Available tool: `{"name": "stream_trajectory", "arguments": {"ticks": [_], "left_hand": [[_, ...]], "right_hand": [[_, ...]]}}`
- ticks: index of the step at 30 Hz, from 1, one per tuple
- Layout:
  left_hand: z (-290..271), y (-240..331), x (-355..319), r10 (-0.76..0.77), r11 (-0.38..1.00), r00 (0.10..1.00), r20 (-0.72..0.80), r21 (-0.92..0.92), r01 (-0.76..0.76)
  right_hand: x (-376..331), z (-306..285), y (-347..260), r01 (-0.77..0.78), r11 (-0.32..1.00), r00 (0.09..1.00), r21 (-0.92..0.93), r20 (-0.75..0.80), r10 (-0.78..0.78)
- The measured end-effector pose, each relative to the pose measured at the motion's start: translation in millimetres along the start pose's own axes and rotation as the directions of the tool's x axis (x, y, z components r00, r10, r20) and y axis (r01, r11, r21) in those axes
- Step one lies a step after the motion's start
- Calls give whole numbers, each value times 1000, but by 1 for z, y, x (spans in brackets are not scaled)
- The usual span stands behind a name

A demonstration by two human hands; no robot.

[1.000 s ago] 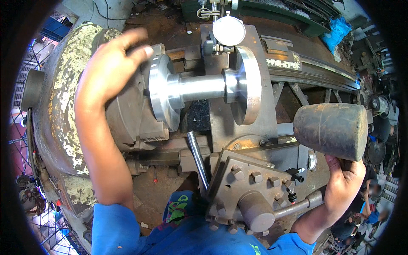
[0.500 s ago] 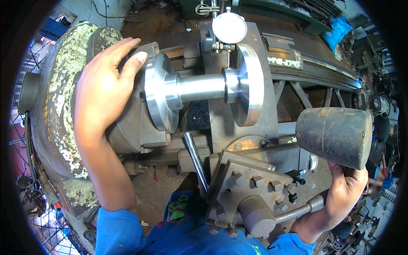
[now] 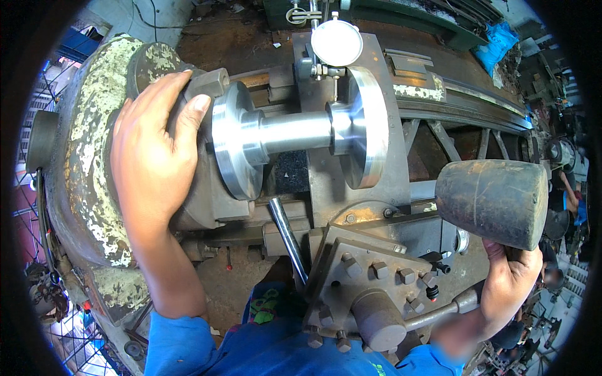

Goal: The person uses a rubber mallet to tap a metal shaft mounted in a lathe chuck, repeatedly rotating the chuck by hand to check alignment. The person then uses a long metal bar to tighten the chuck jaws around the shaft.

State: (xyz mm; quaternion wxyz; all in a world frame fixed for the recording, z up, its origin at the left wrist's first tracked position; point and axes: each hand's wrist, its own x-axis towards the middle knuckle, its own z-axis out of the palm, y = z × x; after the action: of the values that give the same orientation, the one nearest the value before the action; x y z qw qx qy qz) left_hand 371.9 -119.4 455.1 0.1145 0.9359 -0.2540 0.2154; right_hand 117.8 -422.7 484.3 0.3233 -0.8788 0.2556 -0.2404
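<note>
My left hand (image 3: 153, 153) lies over the grey lathe chuck (image 3: 200, 194), its fingers stretched out along the rim and the thumb apart. Held in the chuck jaws is a shiny steel shaft (image 3: 295, 133) with a wide round flange at each end. A dial indicator (image 3: 337, 42) stands above the right flange, its thin stem reaching down near the collar beside that flange; whether it touches, I cannot tell. On the right, my right hand (image 3: 511, 276) is closed under the head of a black rubber mallet (image 3: 492, 202), away from the shaft. The hand hides most of the handle.
The square tool post (image 3: 370, 269) with its bolts and lever (image 3: 445, 311) stands close in front of me. Left of it, a steel bar (image 3: 288, 238) leans upward. Lathe bed rails (image 3: 464, 116) run off to the right. A blue bag (image 3: 500, 47) lies at the far right.
My left hand has shifted slightly toward me, and the chuck with its jaws has turned a little the same way. The mallet and my right hand stay nearly still.
</note>
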Motion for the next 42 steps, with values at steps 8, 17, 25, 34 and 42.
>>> {"name": "stream_trajectory", "arguments": {"ticks": [8,17,25,34,42], "left_hand": [[0,5,-19,36,996,997,-74,87,-29],[7,15,-53,15,995,982,-187,95,3],[23,19,-93,-19,993,959,-282,108,52],[37,20,-142,-39,998,969,-245,44,51],[54,15,-176,37,999,966,-257,42,-27]], "right_hand": [[1,-7,0,0,1000,993,-5,122,0],[2,4,-5,-3,1000,1000,2,-11,3],[2,4,-4,4,999,1000,46,15,-4],[2,4,-5,5,999,1000,46,13,-5],[1,4,-3,-16,999,1000,38,2,16]]}}
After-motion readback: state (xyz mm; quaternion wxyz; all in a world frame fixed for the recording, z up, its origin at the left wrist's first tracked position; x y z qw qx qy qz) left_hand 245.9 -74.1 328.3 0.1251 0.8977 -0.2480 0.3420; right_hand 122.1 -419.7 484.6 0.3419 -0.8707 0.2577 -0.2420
